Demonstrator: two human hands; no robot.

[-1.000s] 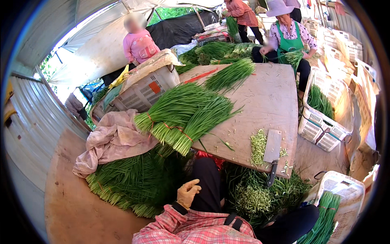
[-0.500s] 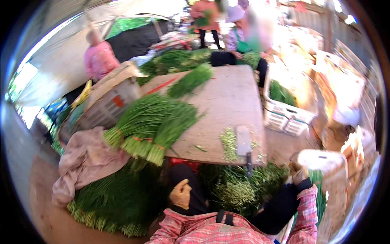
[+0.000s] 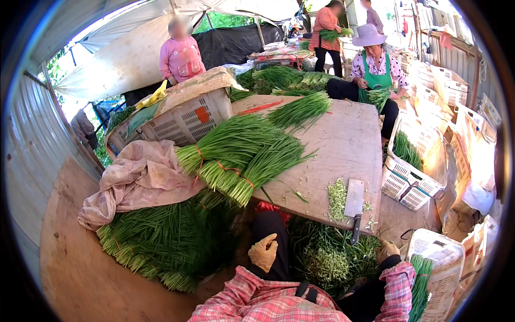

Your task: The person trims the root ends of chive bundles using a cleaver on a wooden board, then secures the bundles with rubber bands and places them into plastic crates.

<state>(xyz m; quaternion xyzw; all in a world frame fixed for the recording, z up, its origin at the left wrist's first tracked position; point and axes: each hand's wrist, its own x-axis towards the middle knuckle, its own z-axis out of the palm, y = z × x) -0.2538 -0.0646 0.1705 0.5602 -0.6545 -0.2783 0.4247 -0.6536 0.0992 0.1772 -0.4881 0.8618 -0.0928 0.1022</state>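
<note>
My left hand, in a tan glove, rests on my dark-trousered thigh with its fingers curled in and nothing visible in them. My right hand, also gloved, lies at my other knee; its fingers are partly hidden. In front, a low wooden table bears green bundles of garlic chives tied with orange-red bands. A cleaver lies near its front edge, its black handle overhanging, beside chopped pale stem ends. Between my legs is a heap of green trimmings.
More chives lie at left beneath a pinkish cloth. A white plastic crate stands beyond it; other crates line the right. A co-worker in a green apron sits across the table, holding chives; other people stand behind.
The view has swung left, so the table and crates sit farther right in the picture, which is sharper. Both my hands stay at my legs. The seated co-worker now shows clearly.
</note>
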